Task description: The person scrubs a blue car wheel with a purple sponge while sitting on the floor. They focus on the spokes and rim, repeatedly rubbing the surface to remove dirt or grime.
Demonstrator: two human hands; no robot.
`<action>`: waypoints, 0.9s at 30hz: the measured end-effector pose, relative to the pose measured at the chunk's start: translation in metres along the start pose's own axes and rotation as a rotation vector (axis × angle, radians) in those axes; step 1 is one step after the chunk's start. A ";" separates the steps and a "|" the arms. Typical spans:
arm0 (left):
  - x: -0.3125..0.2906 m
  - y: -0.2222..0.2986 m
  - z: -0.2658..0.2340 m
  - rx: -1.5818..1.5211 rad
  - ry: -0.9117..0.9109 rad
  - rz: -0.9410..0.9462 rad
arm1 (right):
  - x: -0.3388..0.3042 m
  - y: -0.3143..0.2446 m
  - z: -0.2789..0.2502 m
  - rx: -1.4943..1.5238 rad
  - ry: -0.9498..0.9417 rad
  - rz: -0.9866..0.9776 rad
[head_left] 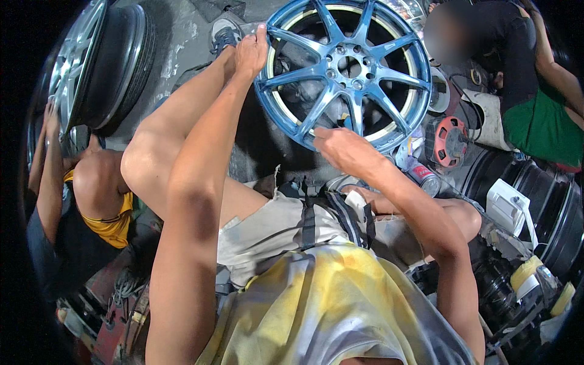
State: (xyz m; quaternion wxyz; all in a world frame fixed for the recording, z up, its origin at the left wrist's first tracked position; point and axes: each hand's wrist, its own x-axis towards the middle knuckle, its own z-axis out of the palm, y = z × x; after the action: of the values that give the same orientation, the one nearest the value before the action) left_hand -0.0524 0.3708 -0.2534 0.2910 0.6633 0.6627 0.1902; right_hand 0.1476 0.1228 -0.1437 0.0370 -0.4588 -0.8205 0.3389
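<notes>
A blue multi-spoke wheel rim (350,85) stands tilted in front of me, its spoked face toward me. A pale band runs round the inside of its outer lip. My left hand (249,55) grips the rim's upper left edge, fingers partly out of sight behind it. At the lower edge, my right hand (344,149) is closed in a pinch against the lip, between two spokes. Something small and pale shows at its fingertips, too little of it to name.
At left, another person's hands (52,121) hold a silver wheel (76,67). A person in dark and green clothes (517,67) sits at upper right. Near my right arm are a red reel-like part (450,141), a can (424,176), a white box (508,207) and dark rims (556,213).
</notes>
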 end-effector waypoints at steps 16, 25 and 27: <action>-0.001 -0.001 0.001 -0.016 -0.004 0.004 | 0.006 -0.006 0.010 -0.011 0.067 -0.021; 0.001 -0.006 0.000 -0.041 -0.012 0.023 | 0.017 -0.030 0.045 0.315 0.534 0.327; -0.005 0.000 0.002 -0.048 0.025 0.030 | 0.013 -0.030 0.050 0.308 0.577 0.376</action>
State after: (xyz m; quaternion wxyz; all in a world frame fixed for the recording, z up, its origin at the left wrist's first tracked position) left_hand -0.0518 0.3659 -0.2544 0.2954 0.6638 0.6514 0.2186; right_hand 0.1000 0.0962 -0.1676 0.2725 -0.6670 -0.6172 0.3161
